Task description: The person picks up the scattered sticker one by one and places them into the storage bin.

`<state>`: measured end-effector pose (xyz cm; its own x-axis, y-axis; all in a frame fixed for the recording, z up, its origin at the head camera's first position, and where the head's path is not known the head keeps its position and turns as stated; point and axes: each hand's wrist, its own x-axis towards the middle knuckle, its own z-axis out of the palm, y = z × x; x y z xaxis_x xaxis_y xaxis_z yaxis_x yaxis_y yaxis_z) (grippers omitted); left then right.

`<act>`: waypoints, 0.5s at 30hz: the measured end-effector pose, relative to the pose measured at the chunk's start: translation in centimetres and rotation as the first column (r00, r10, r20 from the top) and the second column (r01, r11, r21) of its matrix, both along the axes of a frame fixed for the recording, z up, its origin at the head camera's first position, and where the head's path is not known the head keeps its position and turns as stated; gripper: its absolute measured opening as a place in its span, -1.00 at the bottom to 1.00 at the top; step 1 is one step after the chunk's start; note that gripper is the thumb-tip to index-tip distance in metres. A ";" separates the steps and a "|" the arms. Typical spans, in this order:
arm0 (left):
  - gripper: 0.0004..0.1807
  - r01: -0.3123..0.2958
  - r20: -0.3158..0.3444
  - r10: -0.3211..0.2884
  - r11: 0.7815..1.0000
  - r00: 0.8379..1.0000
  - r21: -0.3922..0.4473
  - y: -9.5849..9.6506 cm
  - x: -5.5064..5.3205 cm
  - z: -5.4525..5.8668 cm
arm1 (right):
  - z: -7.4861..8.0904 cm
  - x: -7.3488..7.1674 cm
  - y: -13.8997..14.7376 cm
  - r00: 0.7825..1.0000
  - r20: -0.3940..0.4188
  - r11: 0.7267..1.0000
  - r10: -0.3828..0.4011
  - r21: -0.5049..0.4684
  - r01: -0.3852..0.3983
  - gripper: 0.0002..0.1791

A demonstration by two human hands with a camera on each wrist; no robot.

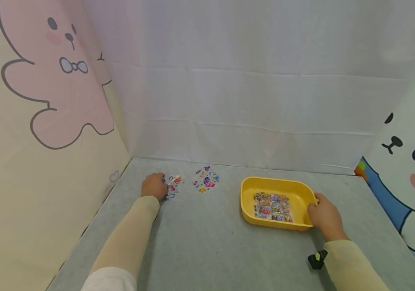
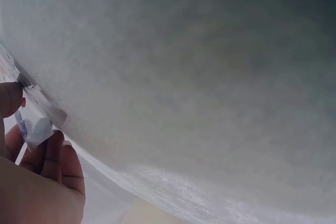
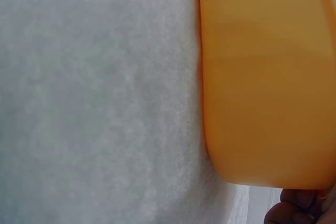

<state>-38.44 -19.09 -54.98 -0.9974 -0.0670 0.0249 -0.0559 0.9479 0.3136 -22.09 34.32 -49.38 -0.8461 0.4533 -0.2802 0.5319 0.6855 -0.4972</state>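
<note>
My left hand (image 1: pixel 154 186) is at the back left of the table, pinching the left edge of a clear sticker sheet (image 1: pixel 174 186) printed with colourful flowers. In the left wrist view, its thumb and fingers close on the sheet's pale, bent edge (image 2: pixel 39 124). With my right hand (image 1: pixel 327 216) I grip the right end of a shallow yellow tray (image 1: pixel 303 194). Thumb and fingers are at its rim. Inside the tray lies a sheet of small colourful stickers (image 1: pixel 273 207). In the right wrist view, the tray's outer wall (image 3: pixel 268 77) fills the right side.
A second flower sticker sheet (image 1: pixel 206 180) lies flat between the left hand and the tray. The grey-covered table (image 1: pixel 207 250) meets a white cloth wall (image 1: pixel 229 101) behind. Cartoon-printed panels stand left and right. A small black device (image 1: pixel 316 260) sits by the right wrist.
</note>
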 end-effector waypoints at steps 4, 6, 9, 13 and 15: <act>-0.59 0.000 -0.004 0.000 0.999 1.000 0.033 -0.1 -0.1 -0.1 | 0.0 -0.1 0.0 1.000 0.003 1.000 -0.004 -0.003 0.004 -0.33; -0.65 -0.006 0.002 0.006 0.998 1.000 0.069 -0.1 -0.2 -0.2 | 0.0 -0.1 0.1 1.000 0.002 1.000 -0.002 -0.002 0.002 -0.33; -0.72 -0.031 0.035 0.027 0.989 0.999 0.142 -0.3 -0.3 -0.2 | 0.0 -0.1 0.1 1.000 0.000 1.000 0.009 -0.001 -0.009 -0.33; -0.79 -0.073 0.088 0.054 0.971 0.995 0.226 -0.6 -0.5 -0.3 | 0.1 0.0 0.2 1.000 -0.007 1.000 0.022 0.008 -0.022 -0.34; -0.81 -0.090 0.116 0.060 0.958 0.991 0.274 -0.8 -0.4 -0.3 | 0.2 0.0 0.2 1.000 -0.009 1.000 0.023 0.012 -0.022 -0.35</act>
<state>-38.85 -19.90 -55.25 -0.9853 -0.1306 -0.1101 -0.1700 0.8158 0.5528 -22.12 34.48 -49.19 -0.8586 0.4373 -0.2675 0.5118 0.7029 -0.4939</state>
